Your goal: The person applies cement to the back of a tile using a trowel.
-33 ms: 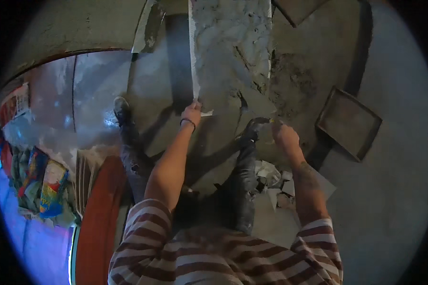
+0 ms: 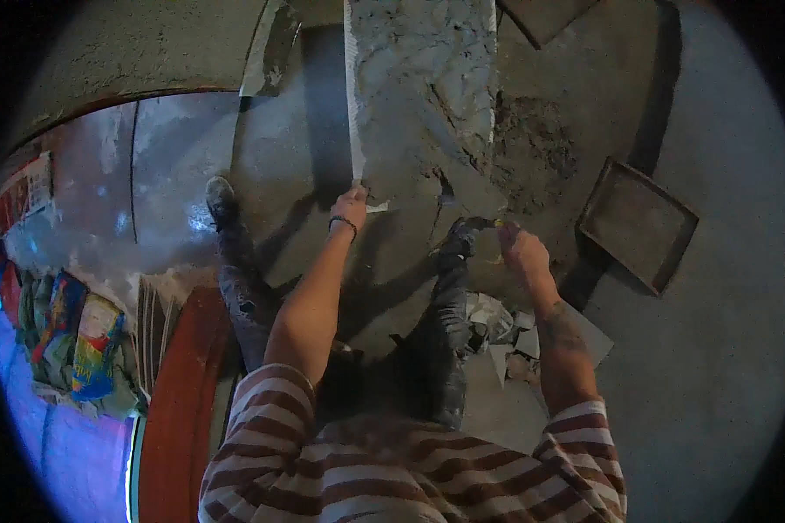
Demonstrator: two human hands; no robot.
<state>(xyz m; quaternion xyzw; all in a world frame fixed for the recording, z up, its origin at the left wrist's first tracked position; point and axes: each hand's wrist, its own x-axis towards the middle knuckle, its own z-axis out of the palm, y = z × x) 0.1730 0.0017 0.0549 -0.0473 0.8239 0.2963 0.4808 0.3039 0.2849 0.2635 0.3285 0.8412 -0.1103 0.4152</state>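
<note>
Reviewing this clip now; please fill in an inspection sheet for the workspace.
Surface: grey floor, patchily stained.
Work items: pale-edged panel, coated in rough grey mortar; trowel-like tool over its near end, outline dim.
Clutter: broken pale pieces beside the right leg; shallow rectangular tray to the right.
Hands: left hand closed on the panel's near left corner; right hand closed around the tool's handle.
Cables: nothing seen.
Surroundings: colourful bags and a curved-looking red-brown board at left.
</note>
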